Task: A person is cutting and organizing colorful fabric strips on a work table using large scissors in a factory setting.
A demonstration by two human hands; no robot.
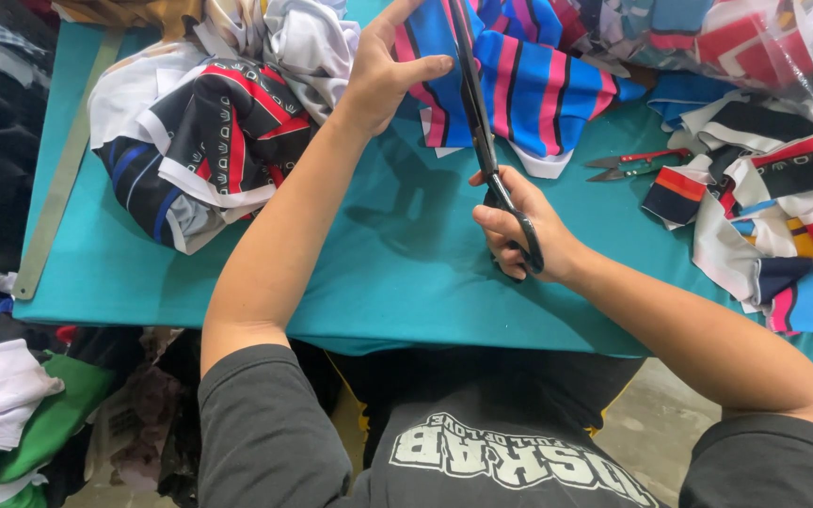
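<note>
Cutting is what I see under way: my right hand (519, 230) is closed through the black handles of a long pair of tailor's shears (484, 141), fingers wrapped tight in the loops, with the blades running up and away from me into a striped fabric piece (529, 89) of blue, pink and black. That piece lies at the far middle of the teal table (378, 273), its white hem edge nearest me. My left hand (388, 71) rests on the left part of the same fabric, thumb stretched toward the blades and fingers spread flat, pinning the cloth down rather than gripping it.

To the left sits a heap of black, white and red printed cloth (209, 141), and beyond it a long metal ruler (58, 179) lies along the table's left edge. To the right, small red-handled thread snips (632, 165) lie on the table just beside a pile of mixed cut pieces (783, 216).
</note>
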